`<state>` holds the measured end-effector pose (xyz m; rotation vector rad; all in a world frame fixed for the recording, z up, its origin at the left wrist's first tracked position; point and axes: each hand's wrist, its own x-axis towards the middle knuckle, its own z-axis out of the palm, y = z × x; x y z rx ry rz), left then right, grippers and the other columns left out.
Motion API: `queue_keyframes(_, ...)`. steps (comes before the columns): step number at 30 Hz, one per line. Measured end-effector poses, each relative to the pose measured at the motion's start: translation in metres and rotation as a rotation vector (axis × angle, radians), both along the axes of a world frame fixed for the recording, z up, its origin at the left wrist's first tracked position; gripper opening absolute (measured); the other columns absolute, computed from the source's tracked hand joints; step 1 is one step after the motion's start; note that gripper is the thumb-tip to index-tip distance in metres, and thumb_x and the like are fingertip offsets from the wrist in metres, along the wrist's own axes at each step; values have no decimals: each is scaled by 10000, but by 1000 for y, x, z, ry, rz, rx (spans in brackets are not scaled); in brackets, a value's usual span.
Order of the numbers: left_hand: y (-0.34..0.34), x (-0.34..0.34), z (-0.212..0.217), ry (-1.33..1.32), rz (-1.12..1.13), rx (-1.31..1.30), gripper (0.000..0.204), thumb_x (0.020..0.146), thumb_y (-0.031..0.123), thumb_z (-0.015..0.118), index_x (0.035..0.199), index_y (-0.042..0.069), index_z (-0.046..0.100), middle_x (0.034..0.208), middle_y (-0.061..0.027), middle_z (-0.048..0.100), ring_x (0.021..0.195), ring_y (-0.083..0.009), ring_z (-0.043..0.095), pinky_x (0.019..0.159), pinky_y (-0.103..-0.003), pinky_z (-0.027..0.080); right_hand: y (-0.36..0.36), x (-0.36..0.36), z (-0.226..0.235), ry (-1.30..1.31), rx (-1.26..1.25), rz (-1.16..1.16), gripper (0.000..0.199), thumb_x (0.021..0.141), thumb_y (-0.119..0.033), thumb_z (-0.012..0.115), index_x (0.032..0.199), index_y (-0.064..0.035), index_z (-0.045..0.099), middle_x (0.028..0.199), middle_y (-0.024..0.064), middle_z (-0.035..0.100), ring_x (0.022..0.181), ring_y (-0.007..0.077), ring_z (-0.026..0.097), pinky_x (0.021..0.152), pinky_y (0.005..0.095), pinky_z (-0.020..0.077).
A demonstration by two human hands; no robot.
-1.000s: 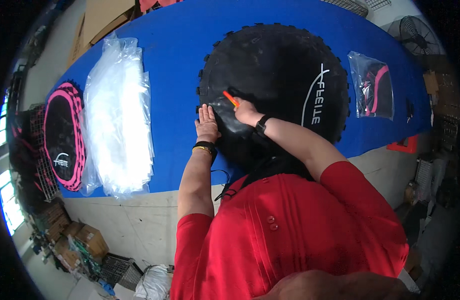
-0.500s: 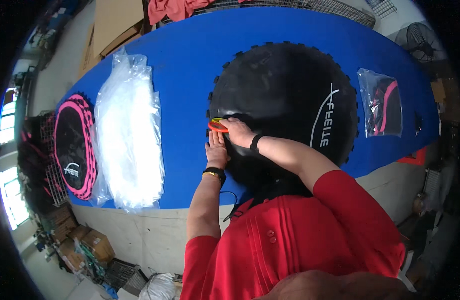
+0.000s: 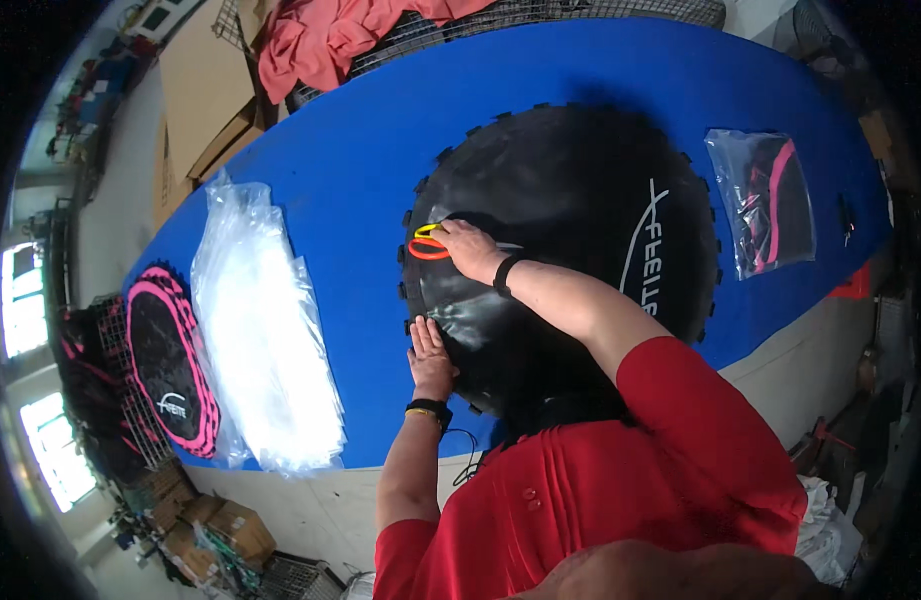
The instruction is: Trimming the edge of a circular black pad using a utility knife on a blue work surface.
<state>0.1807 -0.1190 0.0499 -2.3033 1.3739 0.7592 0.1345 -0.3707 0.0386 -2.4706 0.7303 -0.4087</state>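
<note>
A large round black trampoline mat (image 3: 570, 200) with small tabs around its rim lies on the blue-covered table. My right hand (image 3: 472, 248) is closed around a pair of scissors (image 3: 420, 255) with orange and yellow handles, over the mat's left part. Its handle loops stick out to the left; a thin pale sliver, perhaps a blade, shows on the right. Flat on the mat's lower left edge rests my left hand (image 3: 430, 360), fingers stretched out and holding nothing. The mat's near edge is partly hidden by my right arm and body.
Clear plastic bags (image 3: 270, 340) lie stacked to the left, beside a pink-edged black mat (image 3: 165, 350). A bagged black and pink piece (image 3: 770, 200) lies right on the blue table (image 3: 350, 150). Beyond the far edge are a cardboard box (image 3: 205, 90) and red cloth (image 3: 325, 45).
My left hand has moved from beside the scissors toward me along the mat's edge. My right hand still grips the scissors near the left rim. The whole view has shifted and turned slightly.
</note>
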Motion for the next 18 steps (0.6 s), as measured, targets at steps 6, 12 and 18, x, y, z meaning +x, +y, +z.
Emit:
queue_keyframes(6,-1,0,-2,-37,-13,-11,1365,634,370,915,1587,35,-2,1677,-168,-7,1548,-344,84,1155,-492,349,-61,-10,-2,53,-24,-34,323,897,-71,551,1215,-77,608,1196,133,585,1167,312,568,996,405,494)
queue_keyframes(12,-3,-1,-2,-8,-10,36,1348,624,345,913,1589,31,26,1678,-173,11,1548,-350,89,1162,-465,327,-126,-39,-7,45,-22,-175,394,888,-24,533,1275,-72,580,1340,153,545,1264,340,522,1049,427,462)
queue_keyframes(18,-2,-1,-4,-81,-54,15,1397,614,426,912,1581,-2,0,1670,-202,14,1545,-354,95,1171,-459,322,-184,-82,-13,76,-36,-317,394,880,-33,546,1269,-75,588,1331,145,555,1245,331,536,1040,421,468)
